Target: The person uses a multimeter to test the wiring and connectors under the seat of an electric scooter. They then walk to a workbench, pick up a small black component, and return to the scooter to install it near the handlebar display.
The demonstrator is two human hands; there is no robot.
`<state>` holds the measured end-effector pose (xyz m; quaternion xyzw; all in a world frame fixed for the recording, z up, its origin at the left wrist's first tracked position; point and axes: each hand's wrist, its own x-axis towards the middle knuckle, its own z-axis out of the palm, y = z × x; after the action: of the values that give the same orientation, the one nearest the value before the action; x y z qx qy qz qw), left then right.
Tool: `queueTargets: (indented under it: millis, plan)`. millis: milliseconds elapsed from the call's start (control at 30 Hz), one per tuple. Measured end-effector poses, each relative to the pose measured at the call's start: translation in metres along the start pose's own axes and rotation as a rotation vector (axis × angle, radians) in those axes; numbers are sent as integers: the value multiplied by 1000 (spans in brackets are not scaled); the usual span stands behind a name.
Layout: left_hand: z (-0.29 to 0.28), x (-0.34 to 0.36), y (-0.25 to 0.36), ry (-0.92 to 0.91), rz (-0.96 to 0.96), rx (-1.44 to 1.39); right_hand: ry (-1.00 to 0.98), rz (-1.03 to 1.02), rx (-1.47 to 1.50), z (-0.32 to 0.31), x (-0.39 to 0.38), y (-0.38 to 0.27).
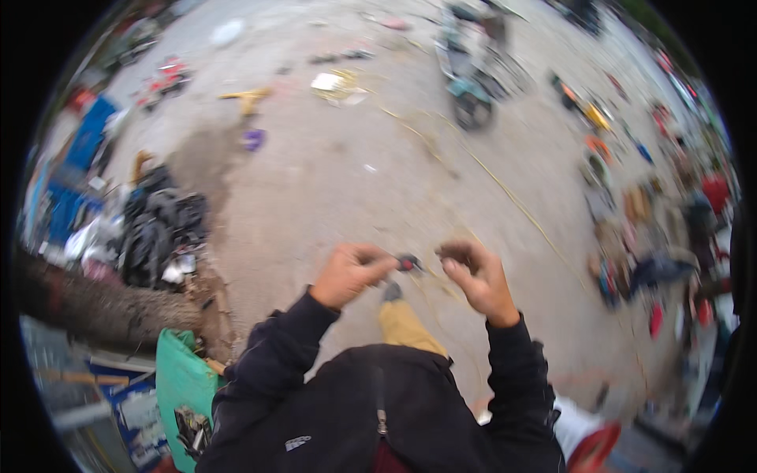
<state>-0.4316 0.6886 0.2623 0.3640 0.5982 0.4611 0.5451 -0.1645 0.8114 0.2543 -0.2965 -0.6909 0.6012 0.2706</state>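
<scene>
My left hand (352, 274) is held out in front of me, its thumb and fingertips pinched together. Right at those fingertips shows a small dark object with a red part (408, 263); blur hides whether it is in the pinch or lies on the ground beyond. Facing it across a short gap, my right hand (479, 277) has its fingers curled toward the thumb. Anything between these right fingertips is too small or blurred to make out. Below the hands, one leg in tan trousers (406, 325) with a dark shoe (392, 292) shows on the concrete.
Thin yellow cord (512, 197) runs over the ground toward a parked two-wheeler (469, 79). A log (110, 307), black plastic bags (162, 221) and a green sack (183, 386) are at my left. Tools and mixed goods (639, 205) line the right side.
</scene>
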Motion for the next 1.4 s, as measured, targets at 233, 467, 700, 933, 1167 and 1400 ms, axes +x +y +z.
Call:
queueTargets:
  millis: [233, 467, 700, 933, 1167, 1400]
  plan:
    - [-107, 93, 42, 64, -19, 116, -482, 216, 210, 69, 207, 4]
    - [-246, 211, 16, 241, -69, -140, -637, 206, 65, 89, 409, 49]
    - [-414, 391, 55, 512, -194, -101, 24, 461, 179, 59, 599, 66]
    - [-451, 580, 119, 228, -79, 25, 226, 369, 451, -12, 711, 66]
    - [-443, 786, 146, 73, -179, 17, 520, 211, 730, -131, 842, 107]
    - [-404, 962, 228, -79, -230, 171, 631, 83, 806, -269, 952, 109]
